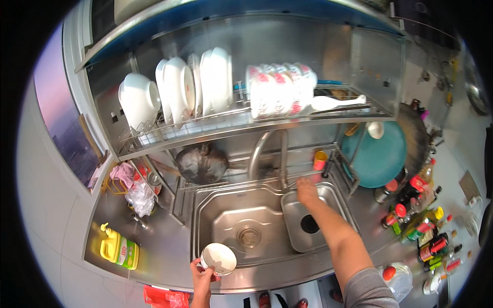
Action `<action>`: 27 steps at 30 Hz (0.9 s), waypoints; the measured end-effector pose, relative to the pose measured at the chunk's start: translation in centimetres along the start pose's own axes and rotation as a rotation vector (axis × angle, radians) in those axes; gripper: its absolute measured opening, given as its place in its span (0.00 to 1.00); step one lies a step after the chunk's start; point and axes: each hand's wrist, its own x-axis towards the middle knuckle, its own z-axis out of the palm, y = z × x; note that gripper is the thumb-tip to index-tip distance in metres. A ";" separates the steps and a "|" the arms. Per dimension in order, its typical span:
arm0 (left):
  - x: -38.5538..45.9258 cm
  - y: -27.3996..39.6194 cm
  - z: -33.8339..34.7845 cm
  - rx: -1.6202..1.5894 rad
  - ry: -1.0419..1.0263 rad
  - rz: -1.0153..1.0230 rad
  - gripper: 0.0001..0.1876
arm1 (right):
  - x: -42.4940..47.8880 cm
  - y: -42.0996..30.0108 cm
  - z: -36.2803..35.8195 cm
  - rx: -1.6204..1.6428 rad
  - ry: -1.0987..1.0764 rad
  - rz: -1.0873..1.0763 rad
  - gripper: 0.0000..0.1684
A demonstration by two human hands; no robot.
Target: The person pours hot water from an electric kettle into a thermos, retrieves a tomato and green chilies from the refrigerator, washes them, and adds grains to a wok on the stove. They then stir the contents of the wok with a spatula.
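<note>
My left hand point(203, 274) grips a small white bowl point(218, 259) by its rim, above the front left edge of the stainless steel sink point(246, 215). A few dark specks lie inside the bowl. My right hand point(307, 189) reaches over the back of the smaller right basin point(296, 227), beside the base of the faucet point(284, 161). Its fingers are blurred and partly hidden, so whether it holds something cannot be told. A red and yellow cup point(320, 160) stands just behind it.
Above the sink runs a dish rack point(231, 134) with white bowls point(138, 100), plates and patterned bowls point(281, 90). A yellow detergent bottle point(119, 248) is at left. Several sauce bottles point(427, 231) and a teal round board or lid point(375, 154) are at right. A wok point(202, 163) sits behind.
</note>
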 end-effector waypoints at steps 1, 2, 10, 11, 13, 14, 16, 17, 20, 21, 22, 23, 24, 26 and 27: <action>0.5 0.1 -0.4 -0.015 0.009 -0.012 0.32 | 1.4 0.4 0.9 -0.018 0.013 0.001 0.25; 0.8 0.1 -0.6 -0.030 0.019 -0.025 0.32 | 2.5 0.6 1.5 -0.056 -0.021 0.033 0.25; 4.3 0.8 5.5 -0.053 0.090 0.002 0.29 | 3.2 2.1 1.7 -0.230 -0.055 -0.280 0.10; 5.0 0.8 7.0 -0.034 0.102 -0.027 0.30 | 2.8 1.5 1.7 -0.205 -0.030 -0.305 0.10; 6.2 0.4 10.0 -0.021 0.116 -0.024 0.31 | 2.0 -0.8 2.2 0.044 0.090 -0.409 0.10; 6.7 0.2 11.4 -0.015 0.131 -0.037 0.31 | 1.5 -2.9 2.7 0.263 0.051 -0.402 0.10; 7.6 -0.3 14.0 0.002 0.115 -0.050 0.33 | -0.3 -8.6 3.8 1.270 -0.156 -0.188 0.13; 8.0 -0.6 15.0 -0.010 0.092 -0.094 0.34 | -1.1 -11.2 4.1 1.664 -0.572 0.110 0.14; 8.7 -1.4 17.8 -0.043 0.101 -0.229 0.35 | -2.4 -16.7 4.7 2.093 -0.787 0.428 0.15; 9.0 -1.4 18.4 -0.034 0.098 -0.255 0.36 | -2.5 -17.9 4.9 2.180 -0.837 0.479 0.15; 9.2 -1.4 18.8 -0.026 0.100 -0.276 0.37 | -2.5 -18.7 4.9 2.221 -0.864 0.507 0.14; 9.4 -1.2 19.2 -0.029 0.102 -0.311 0.38 | -2.3 -19.2 5.0 2.294 -0.866 0.527 0.13; 9.6 -1.0 19.3 -0.022 0.094 -0.303 0.39 | -2.0 -19.5 5.2 2.365 -0.861 0.545 0.13; 9.9 -0.5 19.5 -0.037 0.081 -0.325 0.41 | -1.4 -19.8 5.7 2.434 -0.819 0.609 0.12; 9.9 -0.2 19.5 -0.038 0.073 -0.320 0.41 | -1.0 -19.9 6.0 2.432 -0.786 0.650 0.12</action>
